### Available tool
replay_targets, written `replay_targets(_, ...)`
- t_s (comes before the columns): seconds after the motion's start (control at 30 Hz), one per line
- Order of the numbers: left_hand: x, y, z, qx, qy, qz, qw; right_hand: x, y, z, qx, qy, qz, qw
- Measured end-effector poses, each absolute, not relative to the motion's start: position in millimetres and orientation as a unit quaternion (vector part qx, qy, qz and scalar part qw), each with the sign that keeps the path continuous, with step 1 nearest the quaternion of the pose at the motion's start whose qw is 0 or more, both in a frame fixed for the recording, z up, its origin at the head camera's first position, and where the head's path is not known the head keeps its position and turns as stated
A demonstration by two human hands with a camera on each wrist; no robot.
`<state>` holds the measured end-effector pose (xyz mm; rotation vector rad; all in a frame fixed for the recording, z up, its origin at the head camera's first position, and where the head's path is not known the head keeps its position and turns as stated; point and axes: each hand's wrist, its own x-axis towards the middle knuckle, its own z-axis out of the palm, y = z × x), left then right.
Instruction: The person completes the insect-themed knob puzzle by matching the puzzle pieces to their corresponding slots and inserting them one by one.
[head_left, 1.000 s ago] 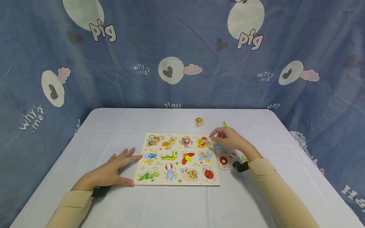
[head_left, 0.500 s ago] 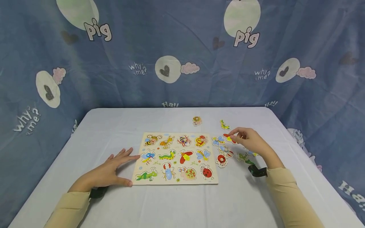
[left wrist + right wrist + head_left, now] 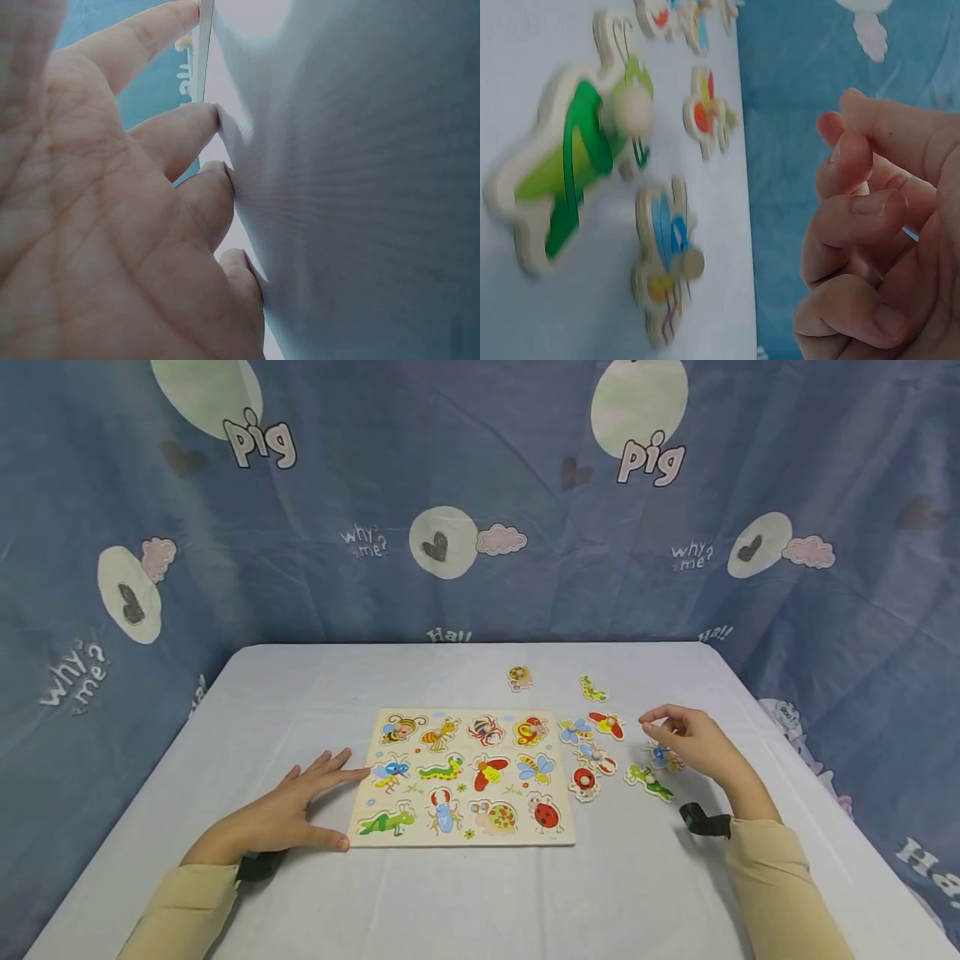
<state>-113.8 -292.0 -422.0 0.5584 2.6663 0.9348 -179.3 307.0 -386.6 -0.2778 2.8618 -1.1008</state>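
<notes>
A blue curtain (image 3: pixel 300 602) printed with hearts, pink clouds and the words "pig" and "why me?" is hanging behind and around a table (image 3: pixel 450 902) spread with white cloth. A wooden insect puzzle board (image 3: pixel 525 841) is lying flat near the middle of the table, its top row of bee, ant, spider and butterfly pieces appearing to be sitting in place, with pictures showing in the two lower rows.

The left hand (image 3: pixel 281 814) is lying spread at the board's left side, its index fingertip and thumb touching the edge while the other fingertips are resting on the cloth. The right hand (image 3: pixel 693 739) is hovering above the cloth, its fingers curling inward around nothing, thumb and forefinger tips sitting close together. Just below it, apart from the fingers, the mosquito piece (image 3: pixel 662 756) is lying partly covered in the head view, near the grasshopper piece (image 3: pixel 649 782).

Between the board and that hand, the dragonfly piece (image 3: pixel 576 731), red-winged firefly piece (image 3: pixel 606 725), stag beetle piece (image 3: pixel 596 758) and ladybug piece (image 3: pixel 584 783) are lying clustered. Farther back, the snail piece (image 3: pixel 519 678) and the caterpillar piece (image 3: pixel 592 688) are lying separately. Tan sleeves (image 3: pixel 780 881) are covering both forearms.
</notes>
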Motion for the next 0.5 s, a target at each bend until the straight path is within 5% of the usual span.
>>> replay_targets(0.5,-111,-291,-419,0.197,0.914,0.331,0.127,-175,340,-407,-0.066,0.92,-0.379,0.076)
